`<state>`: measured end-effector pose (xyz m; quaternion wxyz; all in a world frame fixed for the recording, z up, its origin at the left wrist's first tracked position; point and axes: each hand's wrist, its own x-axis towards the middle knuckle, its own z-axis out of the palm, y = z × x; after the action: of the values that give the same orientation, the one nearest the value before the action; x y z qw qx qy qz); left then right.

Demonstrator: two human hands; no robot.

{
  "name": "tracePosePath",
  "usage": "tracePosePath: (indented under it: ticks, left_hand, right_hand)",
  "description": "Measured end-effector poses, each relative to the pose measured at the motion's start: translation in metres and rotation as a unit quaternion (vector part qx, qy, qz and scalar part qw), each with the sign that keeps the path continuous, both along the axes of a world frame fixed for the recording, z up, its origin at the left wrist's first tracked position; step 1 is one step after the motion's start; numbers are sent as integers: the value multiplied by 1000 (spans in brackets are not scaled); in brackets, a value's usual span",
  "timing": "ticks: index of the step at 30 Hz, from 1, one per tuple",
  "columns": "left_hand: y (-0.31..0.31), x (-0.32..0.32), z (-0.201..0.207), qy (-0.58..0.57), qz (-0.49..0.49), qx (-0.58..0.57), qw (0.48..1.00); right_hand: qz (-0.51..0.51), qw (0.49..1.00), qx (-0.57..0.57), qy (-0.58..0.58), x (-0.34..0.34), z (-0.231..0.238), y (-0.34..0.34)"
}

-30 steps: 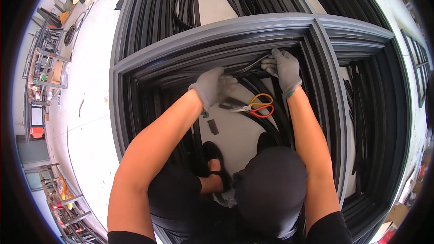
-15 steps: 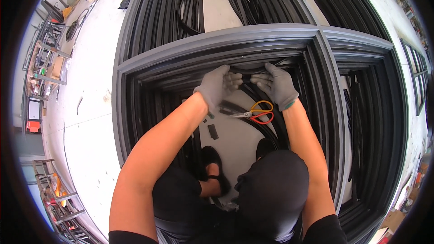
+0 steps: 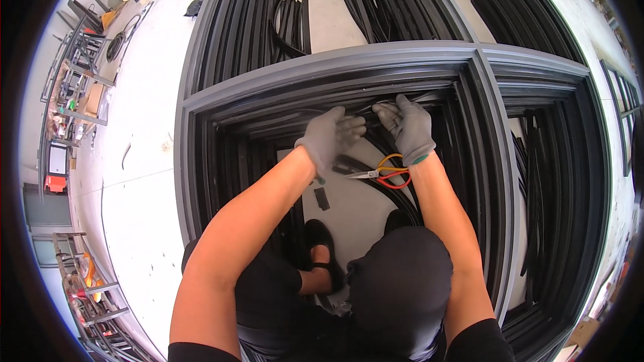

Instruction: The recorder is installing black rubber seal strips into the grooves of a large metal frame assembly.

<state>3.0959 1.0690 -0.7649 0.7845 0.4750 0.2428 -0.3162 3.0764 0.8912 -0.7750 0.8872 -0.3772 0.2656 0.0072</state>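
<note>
Both my hands wear grey gloves and meet at the far inner side of a stack of dark frames (image 3: 335, 57). My left hand (image 3: 333, 135) has its fingers curled round a thin black strip (image 3: 368, 110) lying along that side. Close by on the right, my right hand (image 3: 408, 129) pinches the same strip, its thumb and fingers bent toward the left hand. Glove and shadow partly hide the strip. Below the hands lie scissors (image 3: 373, 174) with one orange and one red handle loop, blades toward the left, over black strips.
A small dark offcut (image 3: 322, 199) rests on the pale floor near my left shoe (image 3: 318, 238). More black strips (image 3: 290, 23) lie in the far frame opening. A grey crossbar (image 3: 493, 107) rises on the right. Racks with parts (image 3: 77, 94) stand far left.
My right hand has moved left along the frame side, so the gap between my hands is smaller. The whole view has shifted slightly; the scissors stay where they lay.
</note>
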Motion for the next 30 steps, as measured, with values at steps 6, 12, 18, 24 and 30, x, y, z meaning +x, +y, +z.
tracePosePath:
  ticks: [6,12,18,24,30]
  left_hand:
    - [-15,2,-7,-28,71,-13,997]
    - [-24,5,-1,-29,101,34,994]
    - [-21,10,6,-10,63,79,995]
    - [-23,8,7,-4,34,115,993]
    - [-27,1,18,7,-3,174,985]
  right_hand:
    - [-17,999,-26,-14,-2,-11,0]
    - [6,996,-87,17,-3,3,0]
    - [21,988,-147,43,-1,8,-1]
    - [2,987,-144,69,-4,3,-9]
    - [13,968,-228,107,-5,11,-24]
